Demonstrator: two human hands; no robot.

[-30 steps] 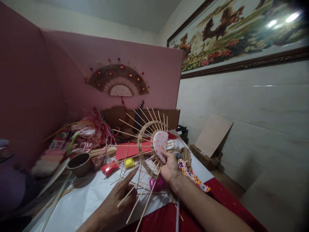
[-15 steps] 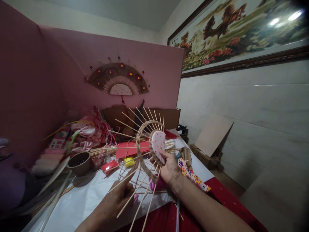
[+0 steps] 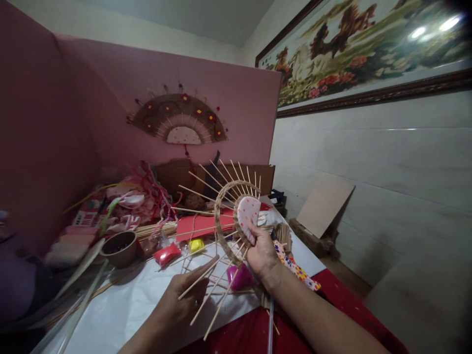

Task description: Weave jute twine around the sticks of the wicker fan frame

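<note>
My right hand (image 3: 262,254) grips one stick fan (image 3: 217,223) by its single spotted half-round centre (image 3: 248,212), thumb on the front, above the white sheet (image 3: 125,305). My left hand (image 3: 184,295) points one finger out beside the three lower sticks (image 3: 225,294) slanting toward me, though I cannot tell whether it grips any. Beyond and below are three packets, one red (image 3: 167,254), one yellow (image 3: 196,246), one purple (image 3: 239,278), one brown bowl (image 3: 118,258) at left, and one flowered fan (image 3: 177,107) on the pink wall (image 3: 239,98)
</note>
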